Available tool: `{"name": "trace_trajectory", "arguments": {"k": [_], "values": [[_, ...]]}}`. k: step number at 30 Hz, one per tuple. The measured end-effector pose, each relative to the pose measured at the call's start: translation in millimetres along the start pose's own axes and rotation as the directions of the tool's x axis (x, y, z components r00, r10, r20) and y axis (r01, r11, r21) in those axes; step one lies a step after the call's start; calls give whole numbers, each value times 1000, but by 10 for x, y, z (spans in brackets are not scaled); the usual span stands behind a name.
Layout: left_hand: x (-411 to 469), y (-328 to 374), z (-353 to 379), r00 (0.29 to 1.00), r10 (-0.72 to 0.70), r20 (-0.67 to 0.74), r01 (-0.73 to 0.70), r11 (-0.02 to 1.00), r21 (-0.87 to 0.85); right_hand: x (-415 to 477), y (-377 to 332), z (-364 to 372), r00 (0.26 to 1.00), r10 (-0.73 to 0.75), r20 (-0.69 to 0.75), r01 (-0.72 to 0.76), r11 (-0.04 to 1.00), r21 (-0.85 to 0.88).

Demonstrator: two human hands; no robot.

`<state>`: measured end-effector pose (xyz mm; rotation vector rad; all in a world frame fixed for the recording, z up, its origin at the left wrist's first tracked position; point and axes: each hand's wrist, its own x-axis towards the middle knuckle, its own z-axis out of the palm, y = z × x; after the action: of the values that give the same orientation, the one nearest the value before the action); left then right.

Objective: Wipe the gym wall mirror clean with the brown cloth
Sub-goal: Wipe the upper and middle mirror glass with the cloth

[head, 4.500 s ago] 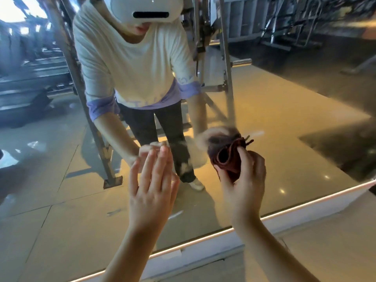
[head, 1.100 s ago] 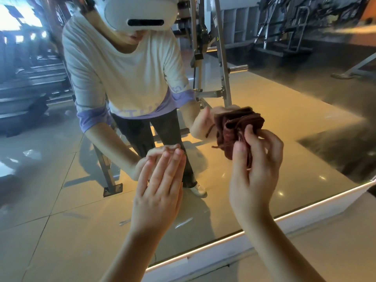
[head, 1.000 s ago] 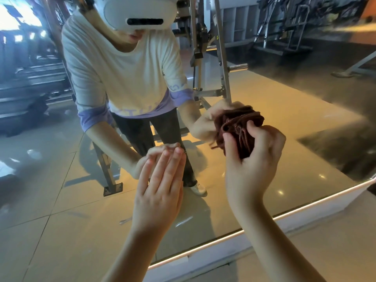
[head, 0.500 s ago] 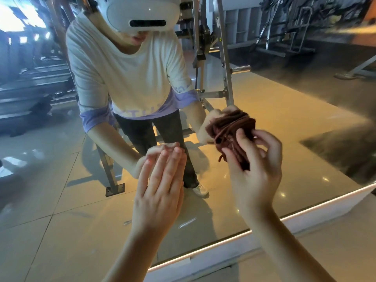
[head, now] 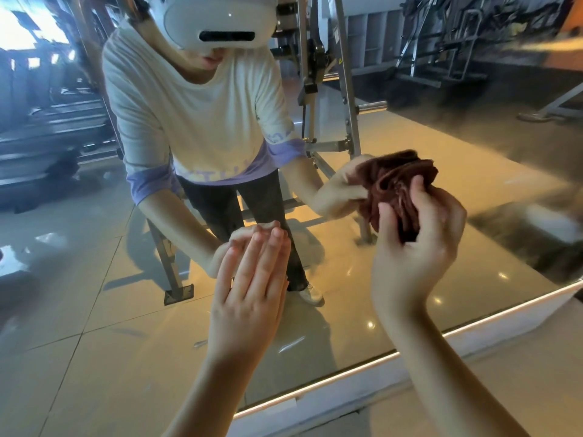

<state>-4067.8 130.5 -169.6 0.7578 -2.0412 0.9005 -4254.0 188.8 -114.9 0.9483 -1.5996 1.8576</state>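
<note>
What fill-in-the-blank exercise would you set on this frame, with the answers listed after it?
1. The right hand grips a bunched brown ____.
2. The left hand holds nothing; its fingers are ____, not curled.
3. Both hands reach toward a wall ____ that shows their reflection.
Missing words: cloth; straight; mirror.
</note>
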Motion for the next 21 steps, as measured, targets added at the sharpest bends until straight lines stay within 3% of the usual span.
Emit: {"name": "trace_trajectory", "arguments": {"k": [2, 4, 6, 8, 11, 15, 17, 19, 21], "values": [[-1, 0, -8, 1000, -1, 3, 1, 1000, -1, -119, -118, 41, 997, -58, 47, 60, 998, -24], [-1, -8, -15, 1000, 2, -3, -2, 1000, 4, -167, -181, 46, 944, -288, 164, 293, 956, -11], [-2, -17, -13, 1000, 8, -2, -8, 1000, 6, 22, -175, 37, 874, -447, 188, 457, 890, -7], [-4, -15, -8, 1000, 5, -4, -5, 1000, 6, 260, -142, 52, 888, -449, 99, 455, 889, -55], [8, 1, -10, 1000, -1, -9, 1, 1000, 1, 265, -194, 87, 950, -312, -15, 311, 950, -34], [4, -1, -20, 1000, 9, -13, -9, 1000, 12, -21, -154, 40, 828, -519, 212, 528, 849, 13], [-5, -5, -10, 1000, 10, -12, -9, 1000, 16, 101, -42, 1, 861, -476, 177, 489, 871, -36], [0, 5, -1, 1000, 3, -13, -3, 1000, 10, 195, 12, -27, 962, -269, 43, 272, 959, -85], [9, 22, 3, 1000, -7, -15, 7, 1000, -8, 113, -22, -39, 992, -129, 11, 130, 988, -86]]}}
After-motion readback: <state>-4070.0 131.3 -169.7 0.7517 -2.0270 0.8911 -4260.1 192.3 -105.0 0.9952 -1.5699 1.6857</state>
